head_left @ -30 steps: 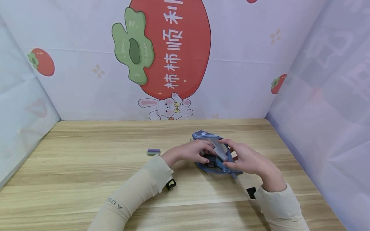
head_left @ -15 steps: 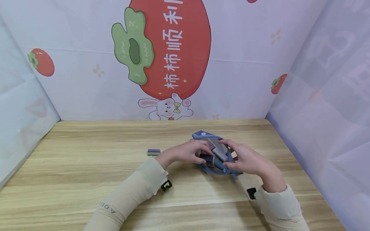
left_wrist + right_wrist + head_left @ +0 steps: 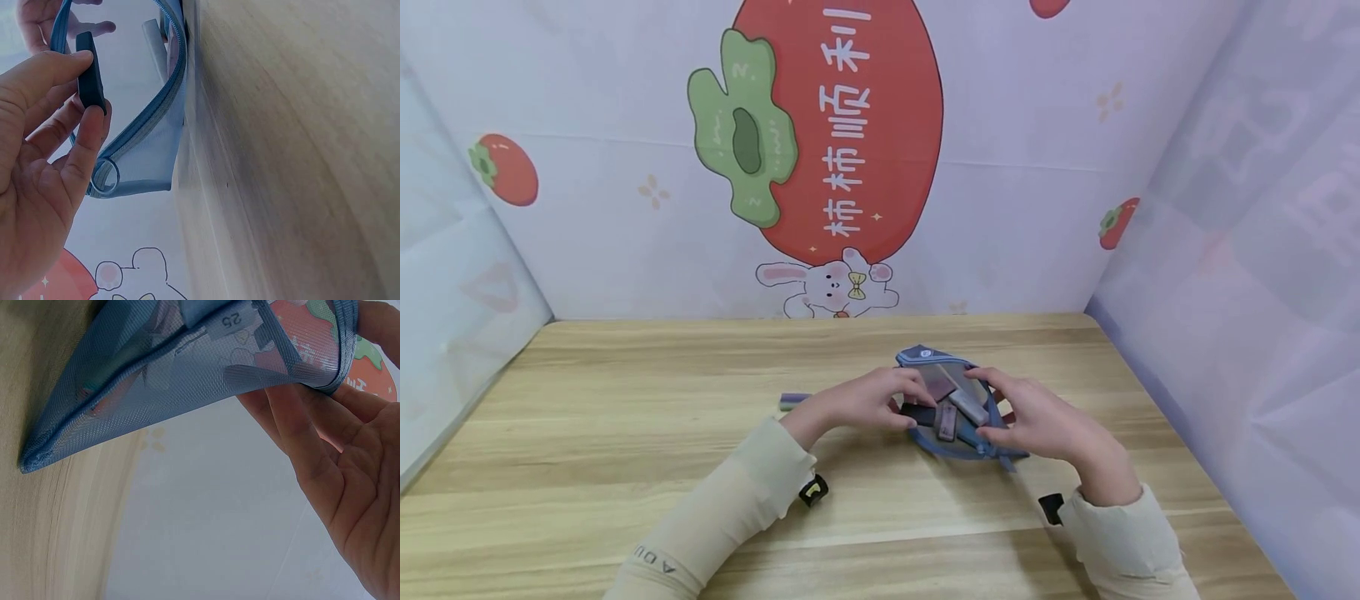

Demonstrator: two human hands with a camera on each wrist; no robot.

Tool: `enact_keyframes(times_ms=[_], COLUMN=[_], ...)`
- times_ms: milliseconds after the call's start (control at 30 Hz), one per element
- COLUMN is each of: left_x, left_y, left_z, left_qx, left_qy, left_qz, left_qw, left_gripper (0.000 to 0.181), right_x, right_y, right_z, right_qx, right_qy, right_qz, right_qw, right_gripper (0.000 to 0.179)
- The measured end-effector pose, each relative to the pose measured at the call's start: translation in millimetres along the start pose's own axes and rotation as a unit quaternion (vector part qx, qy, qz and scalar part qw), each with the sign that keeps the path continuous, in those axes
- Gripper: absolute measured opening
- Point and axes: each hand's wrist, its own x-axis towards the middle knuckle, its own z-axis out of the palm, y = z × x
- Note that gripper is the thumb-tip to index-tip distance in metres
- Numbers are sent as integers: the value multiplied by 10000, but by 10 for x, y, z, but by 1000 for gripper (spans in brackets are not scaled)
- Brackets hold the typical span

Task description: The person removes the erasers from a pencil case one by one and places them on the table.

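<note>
A blue zippered mesh pouch [image 3: 917, 356] lies on the table, its mouth spread wide. My left hand [image 3: 868, 402] pinches a small dark rectangular block [image 3: 91, 75] between thumb and fingertips, at the pouch's left side. Inside the pouch are a silver-grey bar [image 3: 970, 408], a purplish block [image 3: 946, 422] and other pieces partly hidden by the mesh. With thumb and fingers around its right edge, my right hand [image 3: 1045, 419] holds the pouch open; in the right wrist view, several of those fingers [image 3: 294, 425] are behind the mesh.
A small purple and green bar [image 3: 793, 400] lies on the wooden table [image 3: 625, 467], left of the pouch and partly behind my left wrist. Printed sheets stand as walls at the back [image 3: 1007, 233] and both sides.
My left hand has drawn back to the left with the dark block, uncovering more of the pouch's contents. The right hand keeps its hold on the edge.
</note>
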Motion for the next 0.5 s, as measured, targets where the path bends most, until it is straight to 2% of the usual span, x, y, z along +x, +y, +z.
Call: enact_keyframes(times_ms=[300,500], left_x=[-118,-198], left_y=[-34,-59], left_z=[-28,-79], left_qx=[-110,13], left_qy=[127,242], left_qz=[-112,17], left_qw=[9998,9997], left_gripper=[32,31], right_x=[-1,-3], right_y=[9,30], right_z=[7,3], right_qx=[-50,-99], right_qy=[15,16], right_qz=[-7,-103], right_qw=[10000,9999], right_gripper=[70,70])
